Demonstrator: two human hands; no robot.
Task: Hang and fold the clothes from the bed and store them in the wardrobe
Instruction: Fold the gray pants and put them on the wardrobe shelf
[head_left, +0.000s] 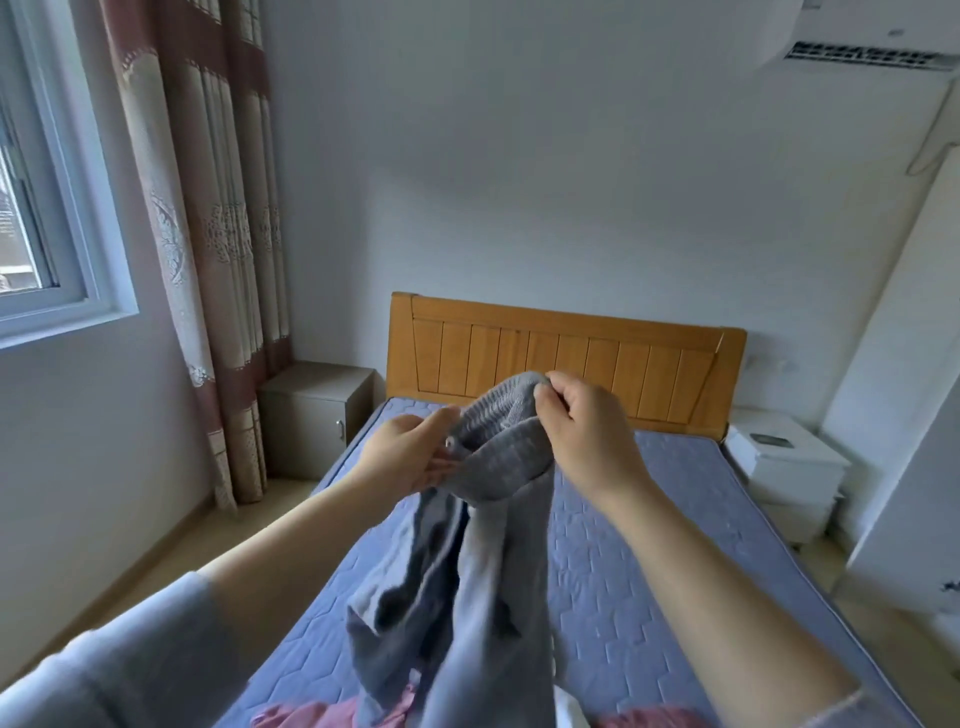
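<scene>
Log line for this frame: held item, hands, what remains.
held: grey knit garment, up over bed | left hand: pinches its edge | right hand: grips its top | remaining: pink clothes at near edge

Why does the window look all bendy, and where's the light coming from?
Head view: the wide-angle lens tilts and bows the window and curtain near the edge; soft daylight comes from that window, so shadows are faint; the garment looks smeared low down.
</scene>
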